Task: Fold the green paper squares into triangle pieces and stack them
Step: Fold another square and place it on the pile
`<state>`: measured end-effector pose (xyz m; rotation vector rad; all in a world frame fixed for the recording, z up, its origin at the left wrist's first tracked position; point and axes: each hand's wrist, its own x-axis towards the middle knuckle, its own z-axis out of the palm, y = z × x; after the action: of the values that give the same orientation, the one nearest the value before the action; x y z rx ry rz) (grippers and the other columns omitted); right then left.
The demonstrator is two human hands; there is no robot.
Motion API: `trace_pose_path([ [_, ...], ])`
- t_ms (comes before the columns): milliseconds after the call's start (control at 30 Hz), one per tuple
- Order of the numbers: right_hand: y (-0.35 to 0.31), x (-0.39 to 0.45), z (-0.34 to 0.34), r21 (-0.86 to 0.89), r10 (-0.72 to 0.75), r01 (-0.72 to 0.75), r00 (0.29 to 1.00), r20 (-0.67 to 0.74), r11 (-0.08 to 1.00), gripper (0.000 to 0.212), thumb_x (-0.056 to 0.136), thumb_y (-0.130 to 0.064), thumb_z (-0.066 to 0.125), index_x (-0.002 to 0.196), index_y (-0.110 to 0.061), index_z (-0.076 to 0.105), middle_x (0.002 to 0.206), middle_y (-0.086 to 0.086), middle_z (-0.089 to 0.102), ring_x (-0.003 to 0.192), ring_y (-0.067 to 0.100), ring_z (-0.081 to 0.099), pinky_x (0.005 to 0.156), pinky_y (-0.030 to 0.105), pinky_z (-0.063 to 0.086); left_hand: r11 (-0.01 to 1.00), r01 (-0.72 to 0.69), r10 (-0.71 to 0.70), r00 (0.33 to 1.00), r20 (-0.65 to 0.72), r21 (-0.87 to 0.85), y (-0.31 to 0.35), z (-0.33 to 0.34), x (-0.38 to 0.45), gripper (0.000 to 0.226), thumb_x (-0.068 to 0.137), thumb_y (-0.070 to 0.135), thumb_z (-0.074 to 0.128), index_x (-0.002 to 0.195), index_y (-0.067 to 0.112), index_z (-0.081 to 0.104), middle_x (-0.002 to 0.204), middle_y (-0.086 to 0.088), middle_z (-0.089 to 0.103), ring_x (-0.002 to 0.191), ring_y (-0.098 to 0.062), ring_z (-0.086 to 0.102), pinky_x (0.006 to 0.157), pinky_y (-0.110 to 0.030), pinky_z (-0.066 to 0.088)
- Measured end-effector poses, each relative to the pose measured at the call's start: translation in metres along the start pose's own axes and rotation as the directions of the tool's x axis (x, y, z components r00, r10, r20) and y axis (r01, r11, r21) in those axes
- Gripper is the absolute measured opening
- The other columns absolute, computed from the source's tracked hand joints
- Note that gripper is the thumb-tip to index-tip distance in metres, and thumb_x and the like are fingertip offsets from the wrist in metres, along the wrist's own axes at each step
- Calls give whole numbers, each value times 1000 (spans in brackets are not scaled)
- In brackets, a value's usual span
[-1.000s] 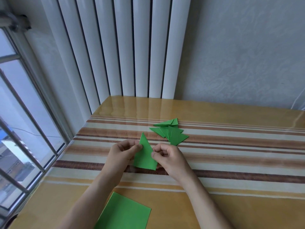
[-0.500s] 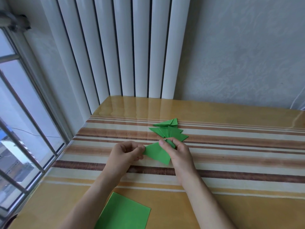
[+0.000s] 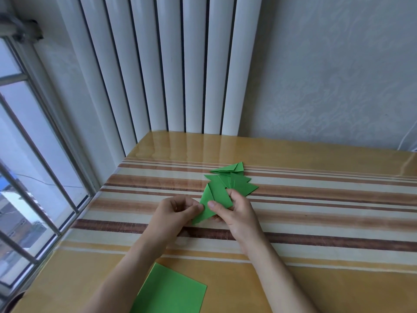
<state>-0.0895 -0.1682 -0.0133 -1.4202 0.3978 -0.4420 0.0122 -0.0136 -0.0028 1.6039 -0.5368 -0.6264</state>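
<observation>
Green folded paper, already creased into a pointed, part-triangular piece, sits between both hands just above the desk. Her or his right hand pinches it from the right side, thumb on the top face and the other fingers curled round its far edge. The left hand meets the piece at its left edge, thumb and forefinger closed on the paper there, the remaining fingers curled in toward the palm. The piece's lower tip points down and left between the two hands, and its upper point reaches toward a pile of finished green triangles that lies just beyond the hands on the striped part of the desk; whether the held piece touches that pile I cannot tell. The triangles in the pile overlap loosely, fanned out rather than squared up. Nearer the person, under the left forearm, a flat sheaf of unfolded green paper squares lies on the yellow band of the desk, running off the bottom edge of view. The desk has a glossy surface with brown, cream and yellow stripes. Behind it stands a white ribbed radiator against a pale wall, and a barred window is to the left.
</observation>
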Motion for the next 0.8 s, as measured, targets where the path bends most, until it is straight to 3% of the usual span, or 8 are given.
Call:
trace_pose_path([
  [133,4,1,-1,-144,9,8,993,116,990,33,94,-7,76,126,-16,69,111,4,79,101,21,76,80,34,63,996,4,-8,999,-49,-87,3,2,-1,19,97,23,71,96,5,77,88,-11,78,76,-23,73,66,-31,60],
  [267,5,0,0,-259,9,37,985,174,965,27,92,-15,79,118,-19,70,106,3,80,99,23,77,90,47,63,989,-41,20,990,-141,-145,2,-2,2,14,95,16,72,93,3,76,76,-3,70,68,-10,61,69,-23,56],
  [367,2,0,2,-153,9,5,996,92,988,28,93,-6,76,118,-17,68,100,4,81,95,22,78,86,44,64,970,-19,-23,985,-171,-240,2,-4,2,11,96,11,70,87,5,75,76,-6,70,68,-12,63,74,-25,58],
  [500,-1,1,-1,-105,-32,35,999,27,994,22,95,-4,73,115,-11,67,90,3,78,82,15,75,64,28,58,946,-2,-55,984,-167,-324,4,-3,2,10,95,9,70,91,2,76,83,-10,75,74,-14,71,74,-22,62],
  [600,-2,0,1,-69,-29,32,999,34,997,28,96,0,70,122,-13,68,93,1,79,84,12,75,68,26,58,934,2,-57,988,-144,-356,5,-3,1,11,94,7,70,97,-2,75,86,-11,76,76,-14,73,71,-19,61],
  [667,-1,0,1,-57,-31,33,999,32,998,34,96,-1,70,125,-17,69,100,8,79,88,13,75,71,28,59,937,1,-50,990,-131,-350,6,-2,0,11,93,5,70,100,-3,75,90,-13,77,81,-16,74,73,-20,61],
  [800,-2,-1,4,-52,-51,53,998,42,997,36,96,-1,70,114,-33,74,105,21,73,86,12,73,67,24,57,933,2,-61,986,-153,-360,8,-3,0,7,94,3,69,97,0,75,91,-13,76,83,-18,74,75,-22,62],
])
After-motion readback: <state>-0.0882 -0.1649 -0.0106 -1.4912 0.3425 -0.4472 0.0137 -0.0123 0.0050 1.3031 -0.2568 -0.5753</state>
